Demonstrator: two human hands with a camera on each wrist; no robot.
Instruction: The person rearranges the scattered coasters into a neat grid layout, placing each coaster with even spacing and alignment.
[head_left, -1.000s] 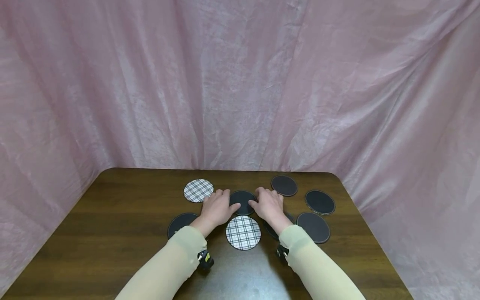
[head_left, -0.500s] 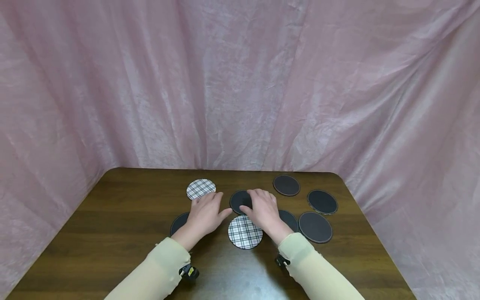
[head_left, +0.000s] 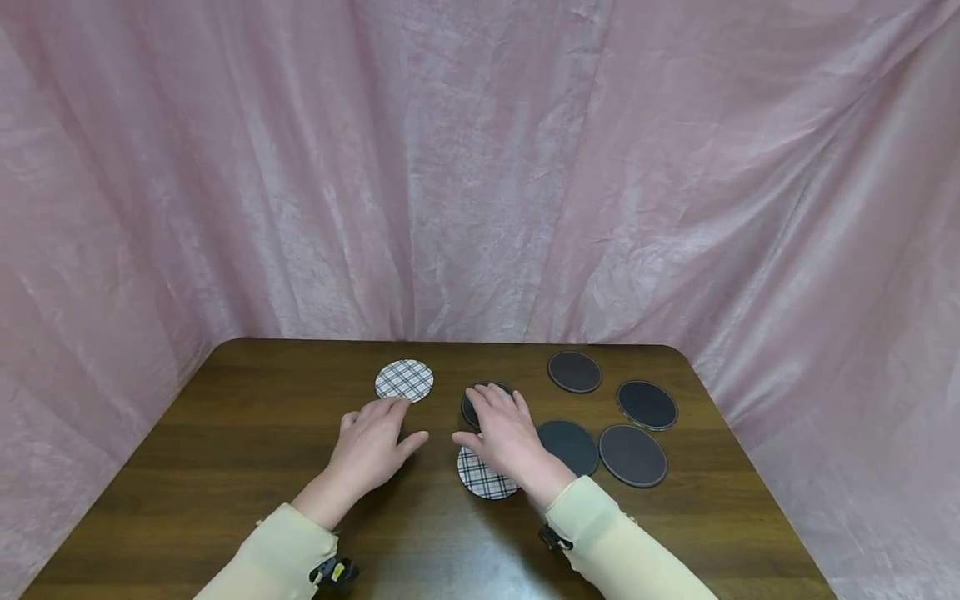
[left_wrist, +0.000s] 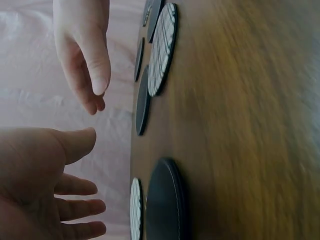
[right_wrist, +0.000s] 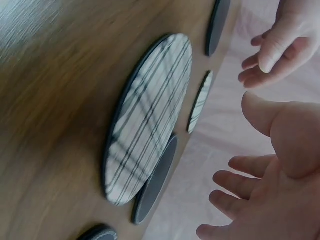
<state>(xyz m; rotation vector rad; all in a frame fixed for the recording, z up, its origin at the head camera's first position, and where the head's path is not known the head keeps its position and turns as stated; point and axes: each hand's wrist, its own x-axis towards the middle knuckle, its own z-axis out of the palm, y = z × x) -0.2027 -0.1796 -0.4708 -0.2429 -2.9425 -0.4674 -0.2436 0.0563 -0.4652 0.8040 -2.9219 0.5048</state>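
1. Plainly, the nearest risk is at the right hand [head_left: 506, 433]: it hovers loose and empty over the near plaid coaster [head_left: 480, 477], and a low pass could nudge it against the dark coaster [head_left: 572, 446] to its right.
2. The left hand [head_left: 371, 446], fingers relaxed and holding nothing, hides another dark coaster [left_wrist: 165, 202]; a blind reach might slide it.
3. Farthest, the far plaid coaster [head_left: 404, 380] lies flat; its thin edge could slip a pinch.

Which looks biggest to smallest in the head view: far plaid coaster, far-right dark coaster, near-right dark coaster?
1. Near-right dark coaster
2. Far-right dark coaster
3. Far plaid coaster
All look like the same round type, so nearness to the camera likely explains the differences.
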